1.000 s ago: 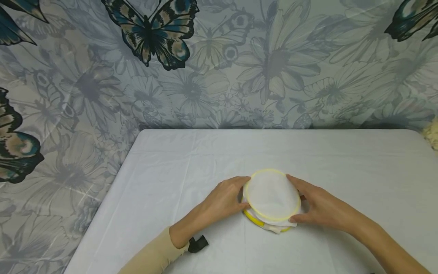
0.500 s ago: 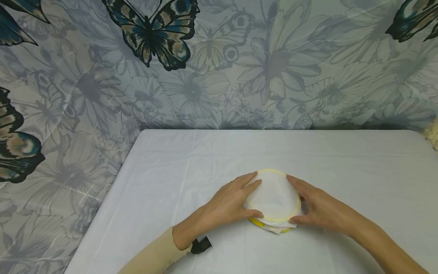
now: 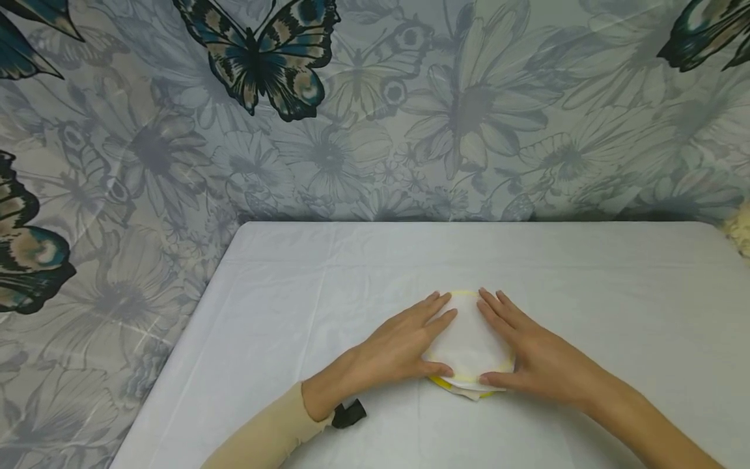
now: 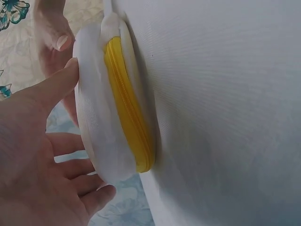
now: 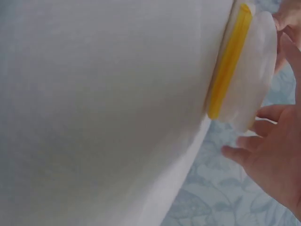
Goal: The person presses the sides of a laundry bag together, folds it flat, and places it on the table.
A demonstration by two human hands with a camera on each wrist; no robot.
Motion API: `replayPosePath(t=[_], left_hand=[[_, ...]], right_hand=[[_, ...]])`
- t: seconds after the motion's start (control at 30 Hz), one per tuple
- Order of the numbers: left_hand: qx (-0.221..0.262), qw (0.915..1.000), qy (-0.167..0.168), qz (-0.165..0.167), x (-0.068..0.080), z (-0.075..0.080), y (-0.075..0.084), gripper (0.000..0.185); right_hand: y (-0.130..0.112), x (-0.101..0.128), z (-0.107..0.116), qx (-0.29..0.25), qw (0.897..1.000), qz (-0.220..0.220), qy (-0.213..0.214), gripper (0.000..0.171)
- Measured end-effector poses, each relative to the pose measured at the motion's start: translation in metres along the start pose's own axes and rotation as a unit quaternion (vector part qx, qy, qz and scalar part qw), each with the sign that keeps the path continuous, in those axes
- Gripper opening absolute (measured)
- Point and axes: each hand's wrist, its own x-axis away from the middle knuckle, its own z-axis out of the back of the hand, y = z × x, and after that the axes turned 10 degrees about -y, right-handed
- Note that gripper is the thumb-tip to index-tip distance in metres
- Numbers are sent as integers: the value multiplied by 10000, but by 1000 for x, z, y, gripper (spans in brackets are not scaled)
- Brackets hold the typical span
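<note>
Hoop (image 3: 469, 345) lying flat between both palms.
It is pressed from above by the left hand (image 3: 398, 348) and right hand (image 3: 530, 355), fingers straight, equally near.

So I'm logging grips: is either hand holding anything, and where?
Neither grips anything: left hand and right hand press flat on top of the round white pouch.
</note>
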Motion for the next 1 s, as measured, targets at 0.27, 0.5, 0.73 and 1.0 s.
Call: replayPosePath(t=[0.27,0.5,0.73,1.0], left_hand=[[-10,9985,-532,-88,-5,0,-2,90],[-152,9972,-705,-193,-7,-1,-3,86],[-320,9953,-896,-183,-6,-1,-2,85],[-544,9897,-1308,-183,-4,-1,-1,81]], right_hand=[[1,-6,-10,987,9920,699,372,98],[-2,-7,-12,1132,9915,566,293,91],[0,-7,-18,1318,9890,621,269,86],[-4,-7,-25,1534,9860,651,81,79]])
